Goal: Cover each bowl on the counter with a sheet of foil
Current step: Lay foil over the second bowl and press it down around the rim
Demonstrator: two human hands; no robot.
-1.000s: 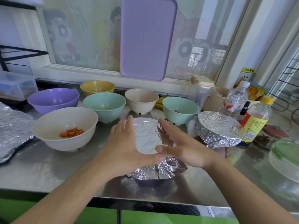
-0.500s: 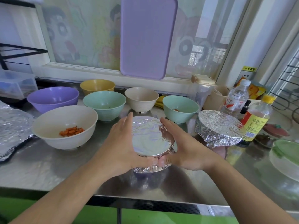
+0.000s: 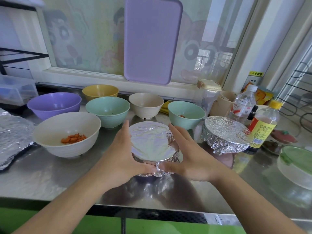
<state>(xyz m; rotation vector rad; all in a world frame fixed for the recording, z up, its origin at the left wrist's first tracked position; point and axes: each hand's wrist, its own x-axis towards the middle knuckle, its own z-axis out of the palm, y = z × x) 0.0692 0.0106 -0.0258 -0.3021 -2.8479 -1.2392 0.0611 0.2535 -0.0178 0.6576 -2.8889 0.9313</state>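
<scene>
A small bowl wrapped in foil [image 3: 150, 141] stands at the counter's front middle. My left hand [image 3: 121, 154] and my right hand [image 3: 187, 157] cup its two sides, thumbs meeting on the crumpled foil at the near rim. A second foil-covered bowl [image 3: 226, 134] sits to the right. Uncovered are a white bowl with carrot pieces [image 3: 50, 142], a purple bowl [image 3: 54, 105], a yellow bowl [image 3: 100, 91], a mint bowl [image 3: 108, 110], a beige bowl [image 3: 146, 103] and a green bowl [image 3: 185, 114].
Loose foil sheets [image 3: 11, 132] lie at the left edge. A water bottle [image 3: 243, 103] and a yellow-capped bottle [image 3: 263, 125] stand at the right, with a green-lidded glass container [image 3: 297, 164] nearer. The counter's front edge [image 3: 152, 206] runs just below my wrists.
The foil's loose front skirt has been folded in tight under the rim. Both hands have closed in around the bowl, thumbs now together at the near side.
</scene>
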